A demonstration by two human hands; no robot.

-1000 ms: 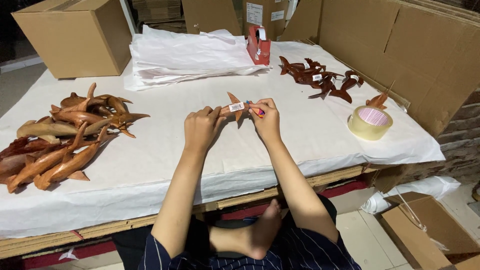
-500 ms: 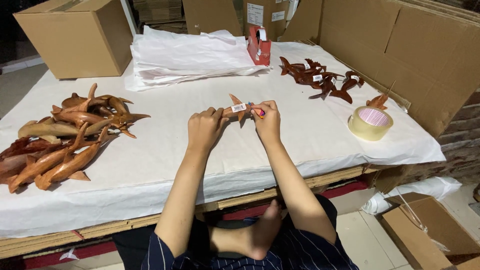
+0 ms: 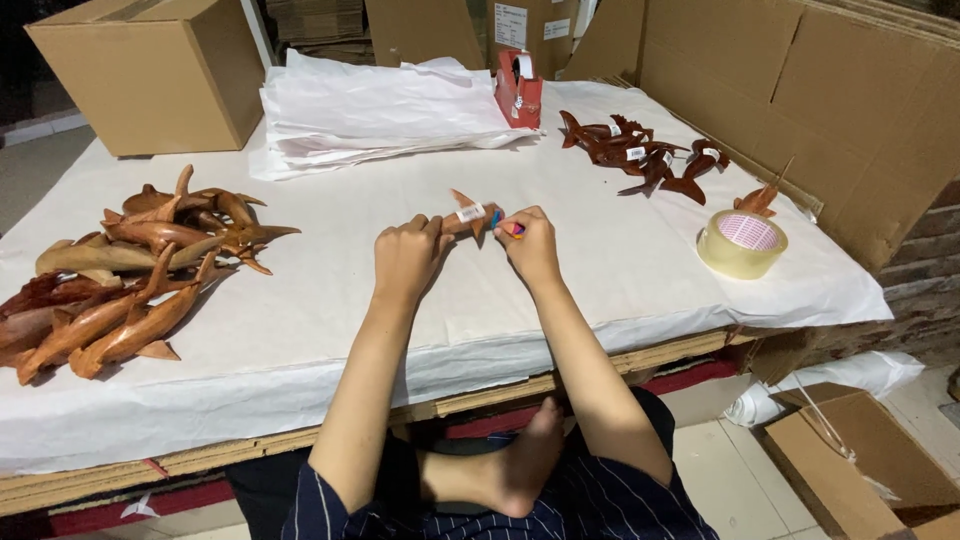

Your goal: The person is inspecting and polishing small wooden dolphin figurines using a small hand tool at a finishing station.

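At the middle of the white-covered table (image 3: 300,340), my left hand (image 3: 407,257) and my right hand (image 3: 530,245) both grip a small brown wooden dolphin figure (image 3: 468,214) with a white label stuck on it. A small red and blue bit shows at my right fingertips; I cannot tell what it is. To the left lies a pile of lighter wooden dolphins (image 3: 130,270). Darker wooden dolphins (image 3: 640,155), some with white labels, lie at the back right.
A roll of clear tape (image 3: 742,243) sits right of my hands, one small dolphin (image 3: 757,199) behind it. A red tape dispenser (image 3: 520,88) and a stack of white paper sheets (image 3: 380,110) are at the back. Cardboard boxes (image 3: 150,80) surround the table.
My hands stay at the same spot on the figure; only the fingers shift slightly. Nothing else moves.
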